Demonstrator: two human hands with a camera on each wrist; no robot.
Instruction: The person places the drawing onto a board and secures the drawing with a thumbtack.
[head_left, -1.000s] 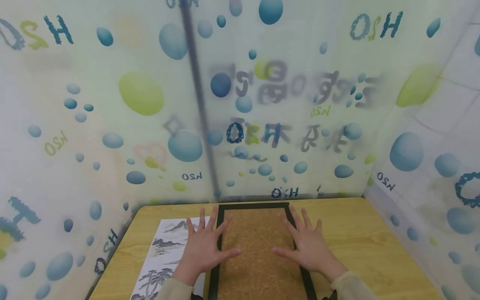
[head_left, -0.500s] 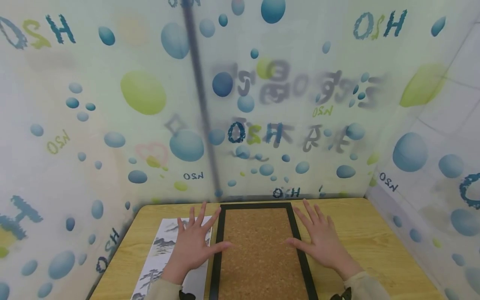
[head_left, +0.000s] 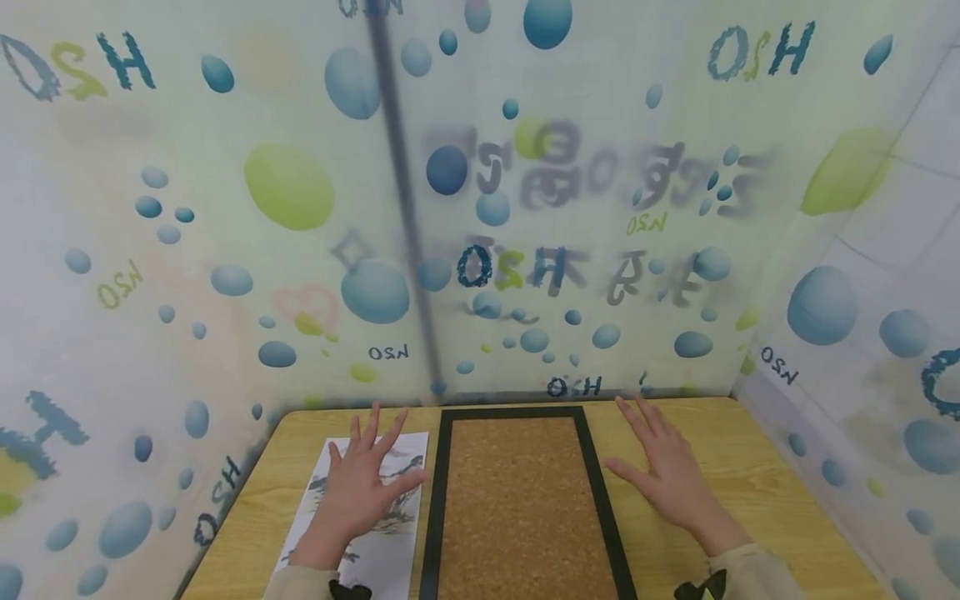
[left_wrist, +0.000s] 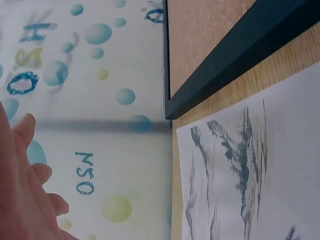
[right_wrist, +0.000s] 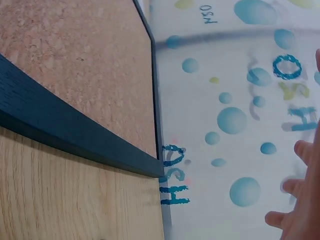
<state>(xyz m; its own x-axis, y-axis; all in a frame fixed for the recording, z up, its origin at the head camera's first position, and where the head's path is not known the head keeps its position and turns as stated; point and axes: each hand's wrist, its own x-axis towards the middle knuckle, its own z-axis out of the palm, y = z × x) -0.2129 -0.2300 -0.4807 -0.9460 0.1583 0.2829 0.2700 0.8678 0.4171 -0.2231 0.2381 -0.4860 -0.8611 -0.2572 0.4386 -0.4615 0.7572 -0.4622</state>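
Two flat, spread palms: left hand (head_left: 358,487) on landscape print (head_left: 375,533), right hand (head_left: 670,479) on wooden table (head_left: 757,500), grasping nothing, cork board (head_left: 517,508) lying between.

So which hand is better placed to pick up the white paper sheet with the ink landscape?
Left hand: it lies over the white ink-landscape sheet. The right hand is across the black-framed cork board.

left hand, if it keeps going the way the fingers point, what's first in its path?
Probably the bubble-print curtain behind the table. The left hand lies open over the ink landscape print, fingers aimed at the table's far edge; only bare wood shows ahead. Depth is unclear.
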